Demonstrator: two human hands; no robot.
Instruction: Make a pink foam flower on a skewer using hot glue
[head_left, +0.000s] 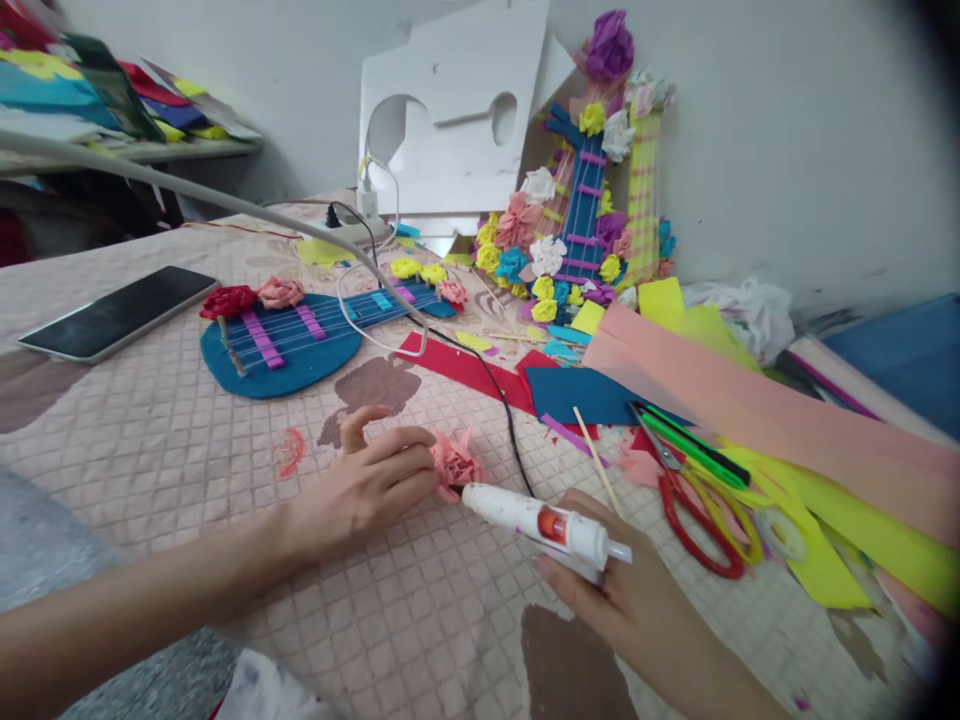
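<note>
A pink paper flower is pinched in the fingertips of my left hand, low over the quilted cloth. My right hand grips a white hot glue gun with its nozzle at the lower edge of the flower. Whether the tip touches the petals I cannot tell. Behind my left hand lies a blue paper guitar with purple strips, pale strings and red, pink and yellow flowers on it. A wooden stick lies just beyond the glue gun.
Red-handled scissors, a green cutter, a tape roll and coloured paper sheets lie at right. A black cable crosses the middle. A phone is at left. Decorated guitars lean at the back.
</note>
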